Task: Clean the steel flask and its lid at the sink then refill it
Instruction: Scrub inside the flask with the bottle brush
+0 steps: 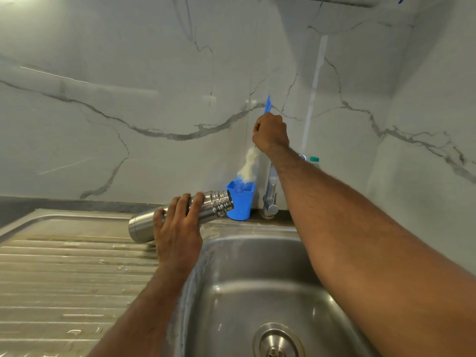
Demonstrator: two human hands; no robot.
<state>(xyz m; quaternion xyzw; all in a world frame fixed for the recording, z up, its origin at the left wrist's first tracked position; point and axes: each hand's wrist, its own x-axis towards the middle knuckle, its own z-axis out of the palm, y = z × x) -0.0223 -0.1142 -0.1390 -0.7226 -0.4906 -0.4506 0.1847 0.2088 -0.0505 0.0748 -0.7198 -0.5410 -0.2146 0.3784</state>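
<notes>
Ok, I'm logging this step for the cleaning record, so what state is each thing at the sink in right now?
Steel flask: lid off, held near horizontal, mouth toward the blue cup.
Left hand: gripping the flask body.
Right hand: closed on the brush's blue handle, raised.
Bottle brush: lifted, bristle tip just above the cup.
Blue cup: upright behind the sink.
Tap: no water visible.
Sink basin: not filled, drain visible.

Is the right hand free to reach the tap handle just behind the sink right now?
Probably not yet. The tap stands close below the right hand with nothing between them, but that hand is closed around a blue-handled brush, lifted above the blue cup. It would need to put the brush down first.
</notes>
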